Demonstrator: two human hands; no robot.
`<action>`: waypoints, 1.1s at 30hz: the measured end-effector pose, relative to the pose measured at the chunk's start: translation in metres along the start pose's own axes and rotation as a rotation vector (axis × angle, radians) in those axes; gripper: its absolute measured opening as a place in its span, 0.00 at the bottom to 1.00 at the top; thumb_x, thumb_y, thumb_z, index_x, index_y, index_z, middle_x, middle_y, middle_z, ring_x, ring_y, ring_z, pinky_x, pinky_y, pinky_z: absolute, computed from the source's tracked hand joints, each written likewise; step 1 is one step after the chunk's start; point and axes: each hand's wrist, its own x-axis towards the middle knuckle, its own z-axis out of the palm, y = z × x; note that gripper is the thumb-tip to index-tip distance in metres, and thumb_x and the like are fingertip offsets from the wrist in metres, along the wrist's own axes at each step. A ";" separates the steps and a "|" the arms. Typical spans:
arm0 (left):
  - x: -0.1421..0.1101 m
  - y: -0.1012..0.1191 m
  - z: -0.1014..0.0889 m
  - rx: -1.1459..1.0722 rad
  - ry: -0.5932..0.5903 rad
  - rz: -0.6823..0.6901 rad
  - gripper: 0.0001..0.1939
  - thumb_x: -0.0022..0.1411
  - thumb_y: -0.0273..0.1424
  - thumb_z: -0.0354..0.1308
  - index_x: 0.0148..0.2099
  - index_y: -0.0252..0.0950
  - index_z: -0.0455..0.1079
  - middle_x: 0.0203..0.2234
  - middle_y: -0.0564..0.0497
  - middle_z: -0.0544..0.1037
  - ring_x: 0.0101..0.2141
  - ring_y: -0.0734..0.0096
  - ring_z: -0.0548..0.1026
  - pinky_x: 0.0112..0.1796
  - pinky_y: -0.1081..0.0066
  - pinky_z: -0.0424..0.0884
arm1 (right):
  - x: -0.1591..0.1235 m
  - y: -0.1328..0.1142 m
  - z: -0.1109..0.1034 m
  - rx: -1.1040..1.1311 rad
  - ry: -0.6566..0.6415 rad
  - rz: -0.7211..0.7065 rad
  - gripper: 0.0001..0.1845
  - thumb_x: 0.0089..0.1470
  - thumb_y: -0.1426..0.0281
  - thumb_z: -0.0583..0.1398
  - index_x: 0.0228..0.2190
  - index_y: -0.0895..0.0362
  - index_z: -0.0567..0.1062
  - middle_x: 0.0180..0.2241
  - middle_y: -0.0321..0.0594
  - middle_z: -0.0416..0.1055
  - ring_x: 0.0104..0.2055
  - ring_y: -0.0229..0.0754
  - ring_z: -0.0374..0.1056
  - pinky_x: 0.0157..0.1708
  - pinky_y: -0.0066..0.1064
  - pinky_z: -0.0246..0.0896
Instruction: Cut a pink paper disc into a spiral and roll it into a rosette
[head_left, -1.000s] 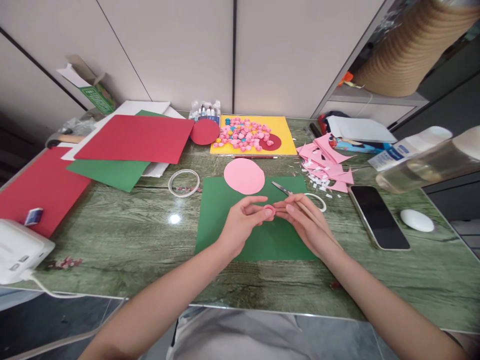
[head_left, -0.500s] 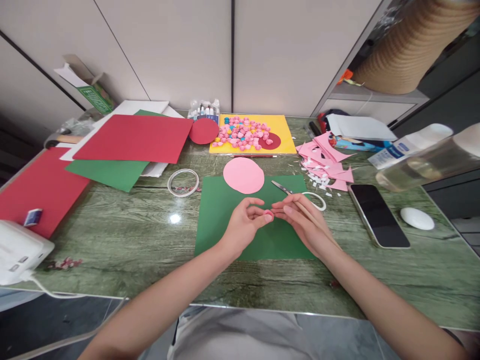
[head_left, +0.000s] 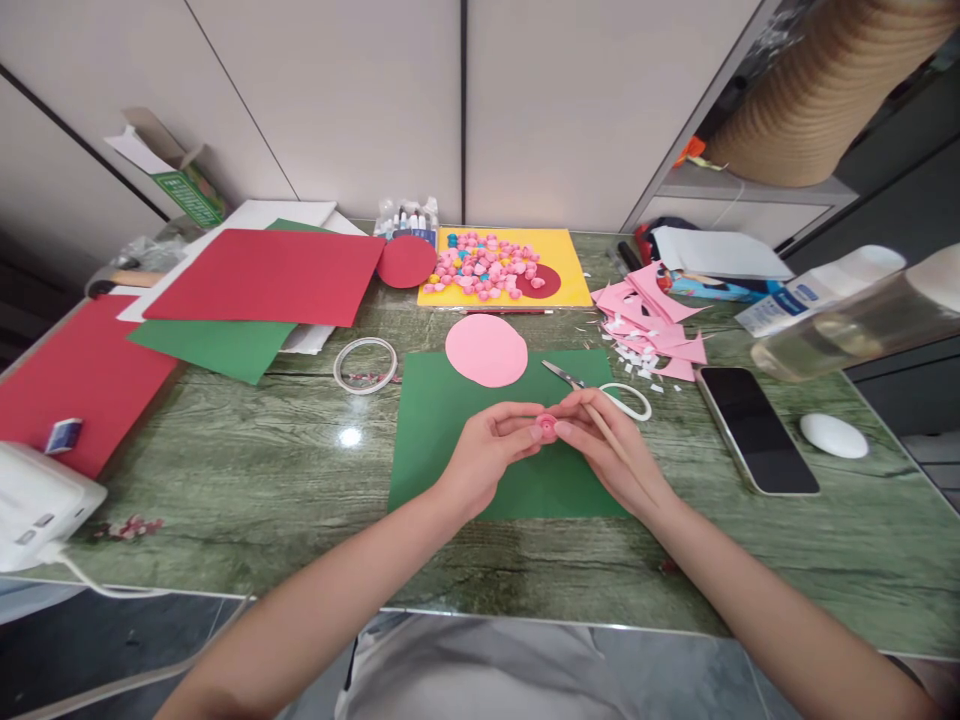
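Left hand [head_left: 484, 455] pinches the left edge of a small, round pink paper coil [head_left: 547, 428] between thumb and fingers, as shown in the head view. Right hand [head_left: 611, 450] pinches the coil's right edge; a slim, tan stick [head_left: 611, 432] lies across this hand. The coil is positioned above a matte green sheet [head_left: 442, 440], near the middle of the wood-grained, glossy table [head_left: 300, 480]. A smooth pink paper disc [head_left: 487, 350] overlaps the sheet's far edge. Metal-bladed scissors [head_left: 559, 373] with a white looped handle lie beside the right hand. Far side: small, rounded pink, blue and yellow pieces [head_left: 480, 265] cover part of a flat yellow sheet [head_left: 564, 250]. Far right: curved, pointed pink scraps [head_left: 649, 310]. Left: a ring-shaped tape roll [head_left: 337, 368].
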 end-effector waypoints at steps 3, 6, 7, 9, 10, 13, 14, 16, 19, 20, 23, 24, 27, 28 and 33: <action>-0.001 0.000 0.001 0.007 0.023 -0.007 0.17 0.46 0.32 0.69 0.39 0.34 0.73 0.30 0.48 0.81 0.36 0.69 0.77 0.43 0.66 0.66 | 0.000 0.001 -0.001 0.002 -0.009 -0.003 0.11 0.50 0.65 0.65 0.34 0.52 0.68 0.36 0.36 0.76 0.38 0.39 0.73 0.43 0.34 0.68; -0.002 0.000 0.002 0.013 0.032 0.005 0.17 0.46 0.31 0.69 0.40 0.35 0.73 0.31 0.48 0.81 0.36 0.68 0.77 0.44 0.65 0.66 | 0.000 0.002 -0.001 -0.001 -0.015 -0.008 0.12 0.50 0.65 0.65 0.34 0.52 0.68 0.36 0.36 0.76 0.37 0.39 0.73 0.43 0.34 0.68; -0.002 0.000 0.002 0.014 0.032 0.009 0.16 0.46 0.31 0.69 0.39 0.35 0.73 0.31 0.48 0.81 0.37 0.68 0.77 0.44 0.65 0.66 | 0.000 0.002 -0.002 -0.003 -0.017 -0.009 0.12 0.50 0.65 0.65 0.34 0.52 0.68 0.36 0.36 0.76 0.37 0.39 0.72 0.43 0.34 0.68; -0.001 0.000 0.002 0.014 0.029 0.018 0.16 0.46 0.31 0.69 0.39 0.35 0.74 0.31 0.48 0.81 0.37 0.67 0.77 0.44 0.65 0.66 | -0.001 0.002 -0.002 -0.001 -0.021 -0.008 0.11 0.51 0.65 0.65 0.35 0.52 0.68 0.36 0.36 0.75 0.39 0.39 0.72 0.44 0.34 0.67; -0.001 0.000 0.002 0.013 0.026 0.023 0.15 0.46 0.31 0.69 0.38 0.35 0.74 0.32 0.48 0.81 0.37 0.67 0.77 0.44 0.65 0.66 | -0.001 0.002 -0.002 0.010 -0.023 -0.006 0.10 0.52 0.65 0.64 0.35 0.52 0.69 0.36 0.36 0.75 0.40 0.40 0.71 0.44 0.34 0.67; 0.000 -0.001 0.001 0.010 0.016 0.052 0.14 0.47 0.31 0.69 0.38 0.34 0.75 0.33 0.48 0.81 0.38 0.67 0.77 0.44 0.66 0.66 | -0.002 0.001 -0.002 0.065 -0.032 -0.001 0.07 0.56 0.63 0.60 0.36 0.51 0.69 0.36 0.36 0.72 0.42 0.40 0.70 0.45 0.34 0.67; 0.000 -0.001 0.001 0.011 0.009 0.062 0.14 0.47 0.31 0.68 0.38 0.34 0.75 0.34 0.47 0.81 0.38 0.68 0.77 0.44 0.66 0.66 | -0.002 0.001 -0.001 0.073 -0.033 0.001 0.07 0.56 0.62 0.60 0.36 0.51 0.69 0.35 0.35 0.72 0.42 0.40 0.70 0.45 0.34 0.67; 0.001 -0.002 0.001 0.020 -0.004 0.085 0.13 0.47 0.30 0.68 0.37 0.34 0.75 0.34 0.47 0.81 0.39 0.67 0.77 0.45 0.66 0.66 | -0.002 0.001 -0.001 0.054 -0.026 0.006 0.09 0.54 0.62 0.62 0.36 0.51 0.69 0.35 0.35 0.72 0.42 0.40 0.70 0.45 0.35 0.67; 0.001 -0.002 0.001 0.063 -0.006 0.120 0.12 0.48 0.30 0.68 0.37 0.34 0.75 0.34 0.47 0.81 0.39 0.67 0.77 0.46 0.65 0.67 | -0.001 0.002 0.001 0.002 0.001 0.007 0.14 0.47 0.64 0.67 0.34 0.51 0.69 0.36 0.35 0.73 0.41 0.40 0.71 0.45 0.34 0.67; 0.000 -0.002 0.001 0.083 0.001 0.124 0.12 0.48 0.30 0.67 0.37 0.34 0.75 0.35 0.48 0.81 0.39 0.67 0.77 0.46 0.65 0.67 | 0.000 0.003 0.001 -0.008 0.009 0.005 0.15 0.45 0.65 0.68 0.33 0.51 0.69 0.36 0.35 0.73 0.41 0.40 0.72 0.45 0.34 0.67; -0.001 -0.001 0.003 0.145 0.032 0.119 0.12 0.49 0.30 0.67 0.38 0.35 0.73 0.33 0.48 0.81 0.37 0.68 0.77 0.45 0.66 0.68 | 0.001 0.005 0.001 -0.025 0.015 0.006 0.15 0.44 0.65 0.69 0.33 0.51 0.70 0.35 0.35 0.75 0.40 0.41 0.73 0.43 0.34 0.69; -0.001 -0.001 0.003 0.164 0.040 0.122 0.12 0.49 0.30 0.67 0.38 0.35 0.73 0.32 0.49 0.81 0.37 0.68 0.77 0.44 0.66 0.68 | 0.002 0.005 0.001 -0.031 0.017 0.005 0.15 0.44 0.65 0.69 0.33 0.51 0.71 0.34 0.36 0.75 0.40 0.41 0.73 0.43 0.34 0.69; -0.003 -0.001 0.005 0.195 0.055 0.144 0.11 0.50 0.29 0.66 0.38 0.35 0.71 0.31 0.49 0.81 0.36 0.68 0.77 0.42 0.67 0.69 | 0.002 0.007 0.000 -0.043 0.022 -0.004 0.15 0.43 0.64 0.69 0.33 0.51 0.72 0.34 0.36 0.75 0.39 0.42 0.74 0.42 0.35 0.70; -0.003 0.000 0.006 0.197 0.059 0.144 0.11 0.50 0.29 0.65 0.38 0.35 0.71 0.31 0.49 0.81 0.35 0.68 0.77 0.42 0.68 0.69 | 0.002 0.007 0.000 -0.045 0.023 -0.008 0.14 0.44 0.64 0.69 0.33 0.51 0.72 0.34 0.36 0.76 0.39 0.42 0.74 0.42 0.35 0.70; -0.006 0.001 0.009 0.128 0.068 0.125 0.12 0.50 0.27 0.65 0.38 0.35 0.69 0.28 0.51 0.80 0.33 0.71 0.76 0.41 0.69 0.68 | 0.001 0.005 0.000 -0.051 0.015 -0.014 0.14 0.45 0.65 0.68 0.35 0.51 0.72 0.31 0.36 0.77 0.35 0.40 0.74 0.40 0.35 0.71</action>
